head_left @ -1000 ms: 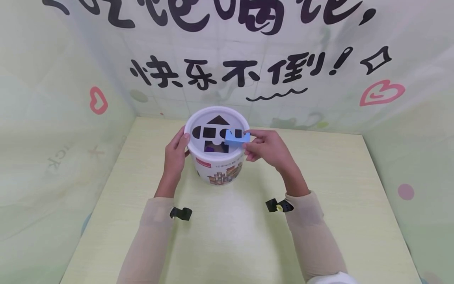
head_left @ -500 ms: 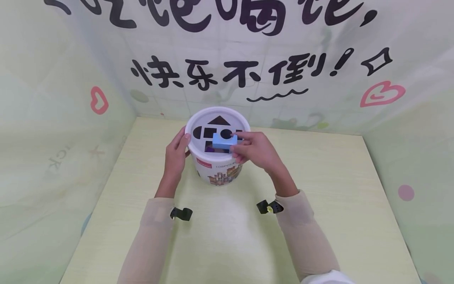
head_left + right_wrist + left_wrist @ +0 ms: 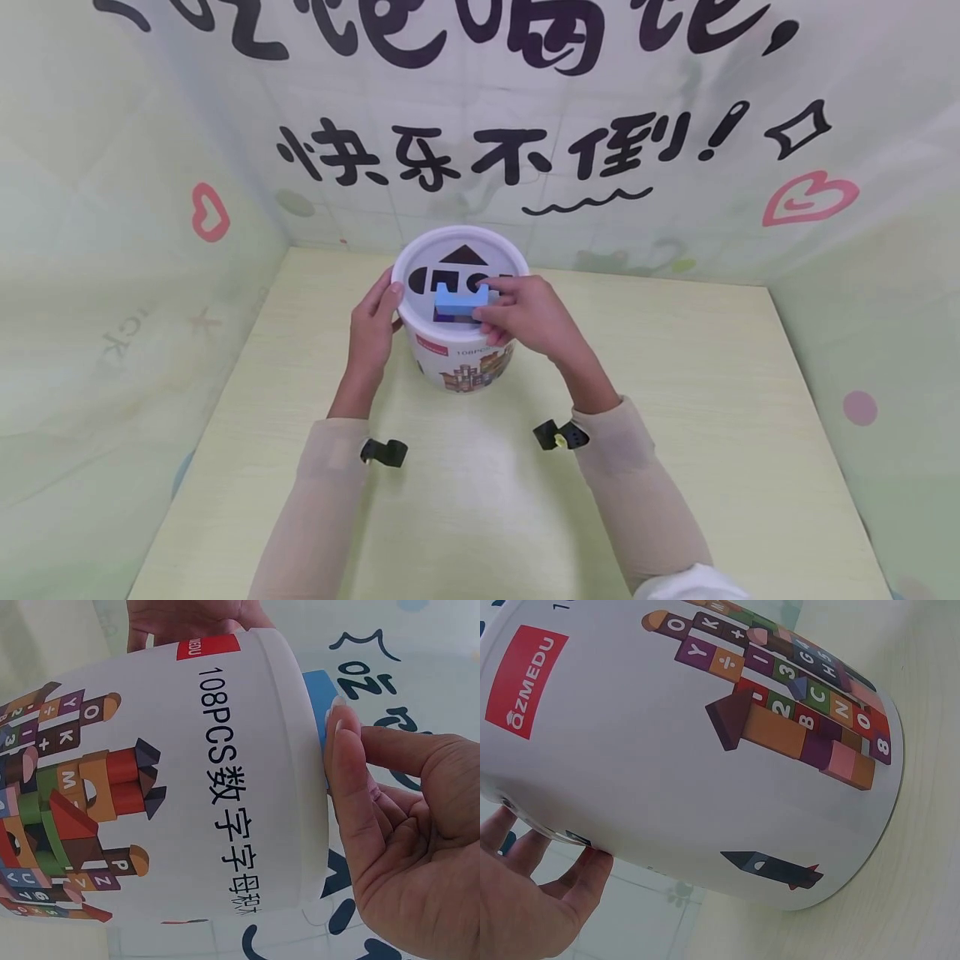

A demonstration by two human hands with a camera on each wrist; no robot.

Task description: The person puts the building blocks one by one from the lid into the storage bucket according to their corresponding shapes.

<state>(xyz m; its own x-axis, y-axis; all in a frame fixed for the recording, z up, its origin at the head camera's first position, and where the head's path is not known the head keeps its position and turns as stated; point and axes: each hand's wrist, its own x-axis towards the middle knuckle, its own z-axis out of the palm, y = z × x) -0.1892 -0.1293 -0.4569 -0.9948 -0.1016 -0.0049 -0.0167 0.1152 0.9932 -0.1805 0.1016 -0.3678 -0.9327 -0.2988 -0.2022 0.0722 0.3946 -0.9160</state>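
A round white bucket (image 3: 457, 358) stands on the table, its lid (image 3: 495, 250) cut with several shaped holes. My left hand (image 3: 372, 321) holds the bucket's left side, thumb up at the rim; in the left wrist view its fingers (image 3: 585, 881) lie against the wall. Between thumb and fingers, my right hand (image 3: 528, 312) pinches a light blue arch block (image 3: 460, 300) by its right end. The block is over the front of the lid, overlapping the arch-shaped hole, with its notch facing the back. In the right wrist view the blue block (image 3: 319, 694) shows partly, behind the rim.
The pale wooden table (image 3: 675, 375) reaches around the bucket. Behind it rises a printed backdrop (image 3: 450, 200) with black lettering, close to the bucket's back. Similar sheets flank the table left and right. Dark camera straps (image 3: 384, 452) sit on both wrists.
My right hand has moved left with the blue arch block, from the lid's right edge to over the arch-shaped hole. The left hand and bucket have stayed in place.
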